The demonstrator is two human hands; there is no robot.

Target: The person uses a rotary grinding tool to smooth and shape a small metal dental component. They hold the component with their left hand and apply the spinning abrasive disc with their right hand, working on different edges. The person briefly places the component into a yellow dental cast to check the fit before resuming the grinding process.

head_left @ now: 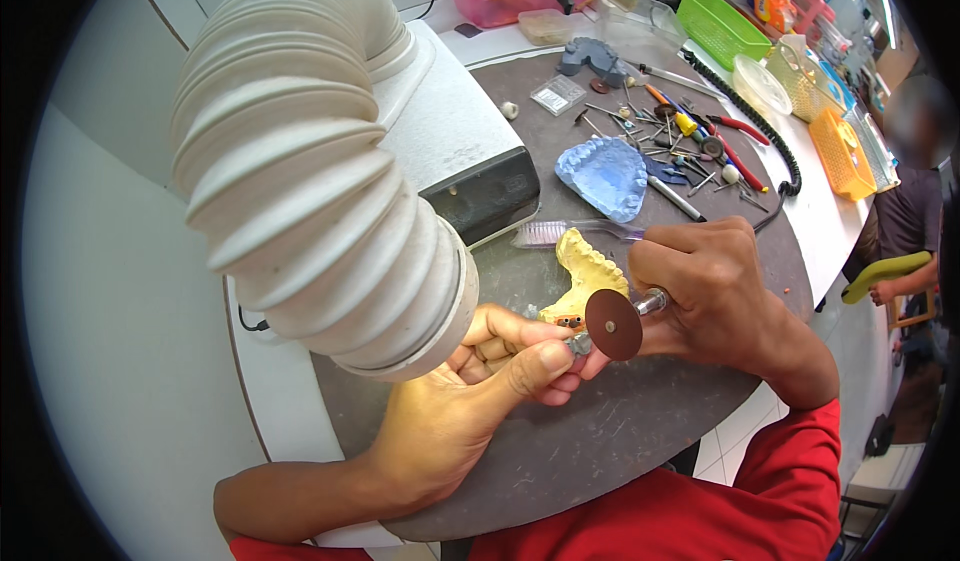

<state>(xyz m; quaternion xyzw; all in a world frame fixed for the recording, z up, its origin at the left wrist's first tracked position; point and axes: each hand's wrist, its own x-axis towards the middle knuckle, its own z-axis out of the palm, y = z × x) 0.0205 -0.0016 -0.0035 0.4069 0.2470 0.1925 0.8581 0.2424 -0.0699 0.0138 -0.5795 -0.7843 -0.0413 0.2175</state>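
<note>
My left hand (470, 386) pinches a small grey metal dental piece (579, 344) between thumb and fingers, low over the dark worktop. Wrapped round a rotary handpiece (652, 302), my right hand (705, 286) holds its brown cutting disc (613, 325) right beside that piece; whether they touch I cannot tell. Just behind the disc lies a yellow dental cast (583, 266) with a reddish-brown section near its front end. A clear-handled toothbrush (555, 234) rests behind the cast, and a blue dental impression or cast (604, 177) sits farther back.
A ribbed white suction hose (300, 161) arches down at the left, close above my left hand. Scattered burs and small tools (670, 136) cover the back right. Green (722, 27) and orange baskets (842, 153) line the far right. Another person (912, 211) is at the right edge.
</note>
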